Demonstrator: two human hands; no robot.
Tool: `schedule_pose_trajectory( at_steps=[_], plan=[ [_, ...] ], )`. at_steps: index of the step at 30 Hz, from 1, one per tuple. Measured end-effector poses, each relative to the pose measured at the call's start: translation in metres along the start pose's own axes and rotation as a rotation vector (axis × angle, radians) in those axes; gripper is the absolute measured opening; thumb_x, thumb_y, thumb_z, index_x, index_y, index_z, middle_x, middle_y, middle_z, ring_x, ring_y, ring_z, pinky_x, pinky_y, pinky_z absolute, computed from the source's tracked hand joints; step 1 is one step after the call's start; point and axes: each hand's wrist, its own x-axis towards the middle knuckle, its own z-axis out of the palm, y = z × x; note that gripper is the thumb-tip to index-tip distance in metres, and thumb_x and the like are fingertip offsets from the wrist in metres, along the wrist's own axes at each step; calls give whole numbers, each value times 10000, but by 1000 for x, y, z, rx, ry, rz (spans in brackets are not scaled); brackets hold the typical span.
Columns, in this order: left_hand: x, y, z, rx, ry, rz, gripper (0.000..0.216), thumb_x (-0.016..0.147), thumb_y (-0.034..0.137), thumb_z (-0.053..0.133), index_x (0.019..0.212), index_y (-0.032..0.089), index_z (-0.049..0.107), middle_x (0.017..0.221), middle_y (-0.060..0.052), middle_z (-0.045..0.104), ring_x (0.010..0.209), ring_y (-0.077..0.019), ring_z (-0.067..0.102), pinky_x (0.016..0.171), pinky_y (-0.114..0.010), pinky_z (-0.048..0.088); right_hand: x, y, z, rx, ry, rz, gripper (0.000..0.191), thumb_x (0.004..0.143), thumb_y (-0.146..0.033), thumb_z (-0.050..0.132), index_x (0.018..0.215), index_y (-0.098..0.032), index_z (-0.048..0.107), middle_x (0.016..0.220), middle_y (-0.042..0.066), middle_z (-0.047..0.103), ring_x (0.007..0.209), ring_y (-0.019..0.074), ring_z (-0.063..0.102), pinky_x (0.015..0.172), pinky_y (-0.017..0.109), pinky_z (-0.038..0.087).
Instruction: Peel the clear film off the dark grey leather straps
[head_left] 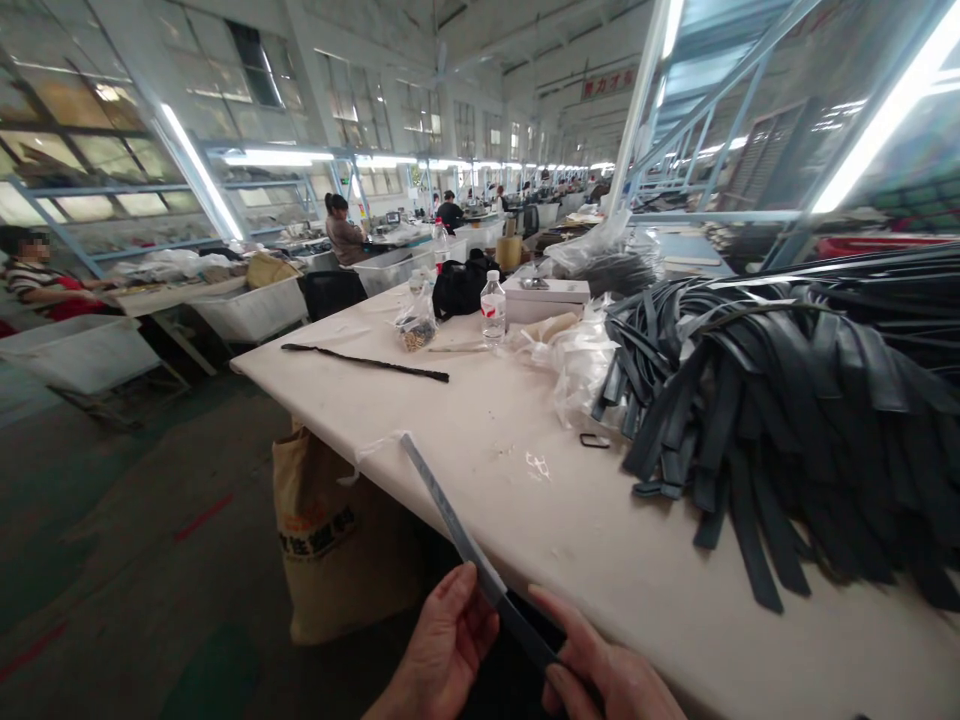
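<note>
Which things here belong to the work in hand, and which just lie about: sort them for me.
Likely part of the job:
dark strip, held by left hand and right hand
heap of similar strips

Seemingly just lying about:
plastic bottle
black bundle
white box

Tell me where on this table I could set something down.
Bare tabletop lies between your right hand and the dark strap pile; a mostly bare patch lies between the black cord and the small black loop. It's crowded farther back, around the bottle and pale box.
</note>
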Motion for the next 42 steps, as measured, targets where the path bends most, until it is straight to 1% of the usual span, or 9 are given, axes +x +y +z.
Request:
schedule_pose_trajectory(
  at_steps=[3, 6, 12, 22, 25, 27, 30, 38, 42],
  plan=[
    [2, 13, -13, 2, 97, 135, 77, 861, 76, 644, 817, 129, 679, 732, -35, 755, 594, -121, 695, 532, -211, 578, 2, -12, -3, -11, -90, -11, 478, 888, -210, 434, 1363, -226, 476, 753, -23, 741, 641, 151, 670, 609, 229, 454],
    [-3, 25, -34, -3, 243, 244, 147, 862, 8, 593, 824, 129, 668, 711, -19, 751, 564, -110, 689, 510, -199, 577, 5, -28, -5, -44, -141, -17, 251, 881, -193, 470, 1007, -257, 677, 699, -40, 727, 612, 125, 662, 555, 193, 409],
    [-18, 9, -65, 11, 398, 60, 148, 819, 21, 670, 748, 144, 628, 577, -14, 715, 485, -122, 671, 465, -186, 554, 5, -38, -6, -207, -132, 60, 187, 813, -142, 536, 756, -240, 685, 645, -30, 714, 615, 143, 670, 547, 199, 375],
    [-22, -19, -36, 80, 184, -64, 78, 818, 67, 701, 851, 119, 653, 683, -53, 743, 576, -142, 701, 518, -216, 573, 9, -55, -8, -474, 6, 139, 230, 875, -238, 536, 680, -206, 653, 679, 29, 729, 653, 197, 693, 543, 269, 291],
    [-20, -19, -33, 96, 98, -56, 96, 818, 82, 708, 898, 108, 662, 765, -72, 758, 636, -140, 711, 569, -218, 581, 14, -56, -4, -403, 48, 88, 218, 902, -258, 544, 728, -222, 670, 738, 16, 746, 730, 203, 712, 586, 260, 345],
    [-16, -13, -36, 71, 154, -16, 66, 837, 61, 673, 864, 119, 656, 739, -50, 750, 610, -124, 699, 563, -212, 578, 5, -52, -9, -340, 41, 87, 115, 893, -280, 580, 883, -258, 692, 807, 2, 758, 773, 214, 718, 619, 260, 383],
    [-10, -4, -41, 31, 274, 39, 129, 849, 17, 626, 811, 140, 637, 689, -16, 734, 568, -112, 686, 541, -207, 575, -13, -44, -21, -294, 17, 139, 238, 878, -268, 580, 1104, -303, 645, 858, -9, 760, 765, 224, 719, 635, 272, 417],
    [-17, -23, -26, 87, 104, -114, 66, 820, 72, 695, 845, 121, 659, 722, -50, 749, 606, -138, 708, 566, -215, 582, 18, -50, 3, -189, 58, 63, 384, 864, -181, 559, 1226, -300, 614, 898, 9, 764, 869, 228, 718, 753, 287, 479],
    [-6, -11, -29, 66, 176, -85, 91, 875, 70, 623, 798, 113, 643, 646, -32, 722, 516, -108, 671, 515, -199, 566, 4, -52, -12, -37, -20, -35, 481, 778, -153, 667, 1217, -343, 618, 1033, -25, 733, 946, 193, 685, 815, 254, 470]
  ],
)
